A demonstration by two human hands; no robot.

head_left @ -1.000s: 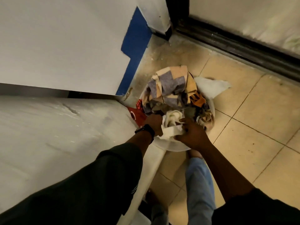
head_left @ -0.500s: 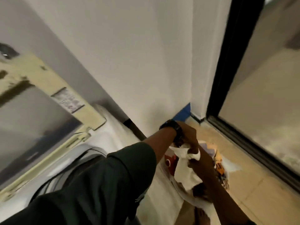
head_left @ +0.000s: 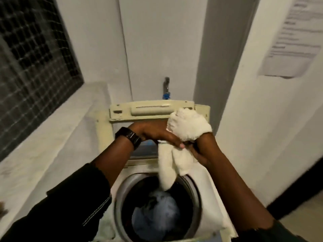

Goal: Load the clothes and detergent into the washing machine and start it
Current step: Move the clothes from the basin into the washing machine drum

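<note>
A top-loading washing machine point(head_left: 209, 194) stands below me with its cream lid point(head_left: 150, 110) raised at the back. Its round drum opening holds a blue garment point(head_left: 157, 215). I hold a white cloth point(head_left: 187, 126) above the drum; one end bunches over my right hand point(head_left: 202, 149) and the other end hangs down toward the opening. My left hand point(head_left: 157, 133), with a black watch on the wrist, grips the cloth at its middle. The laundry pile and any detergent are out of view.
A white stone ledge point(head_left: 52, 145) runs along the left under a window with a dark metal grille point(head_left: 31, 49). A water tap point(head_left: 166, 88) sticks out of the wall behind the machine. A printed notice point(head_left: 295, 35) hangs on the right wall.
Both hands took the white cloth from the pile on the floor and lifted it. My view swung from the floor up to the machine, and the cloth now hangs over the open drum.
</note>
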